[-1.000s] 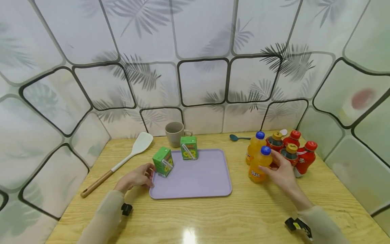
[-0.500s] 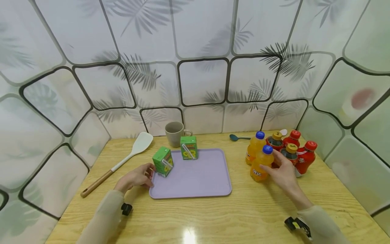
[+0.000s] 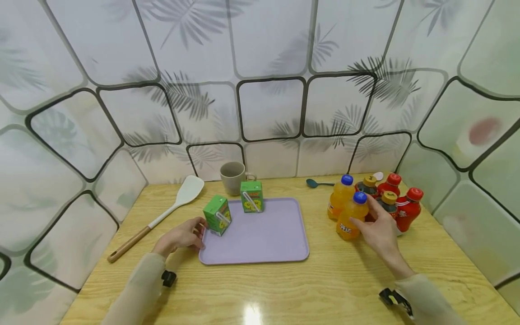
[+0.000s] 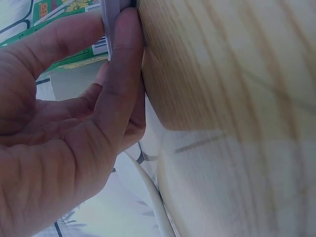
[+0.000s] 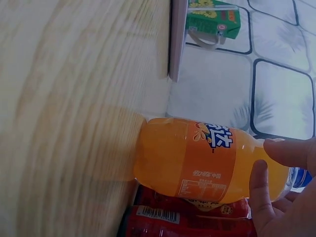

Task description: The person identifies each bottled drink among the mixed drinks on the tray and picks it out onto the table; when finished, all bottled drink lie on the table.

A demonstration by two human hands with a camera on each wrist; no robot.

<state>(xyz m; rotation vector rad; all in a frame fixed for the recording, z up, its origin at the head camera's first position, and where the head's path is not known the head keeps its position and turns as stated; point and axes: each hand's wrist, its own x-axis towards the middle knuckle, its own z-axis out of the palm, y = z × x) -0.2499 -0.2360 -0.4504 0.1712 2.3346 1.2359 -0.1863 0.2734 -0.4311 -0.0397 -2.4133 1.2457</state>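
Note:
My left hand pinches the left rim of a lilac tray between thumb and fingers, as the left wrist view shows. Two green drink cartons with straws stand on the tray: one carton near that hand, the other carton at the back edge. With thumb and fingers around its upper part, my right hand holds an orange soda bottle with a blue cap, upright on the table or very close to it. A second orange soda bottle stands just behind it.
Dark bottles with gold caps and red bottles crowd the right side. A grey mug stands behind the tray. A white spatula with a wooden handle lies left; a dark teal spoon lies at the back.
My right hand has shifted the front orange soda bottle a little to the right and back, closer to the dark and red bottles. The left hand and tray stay put.

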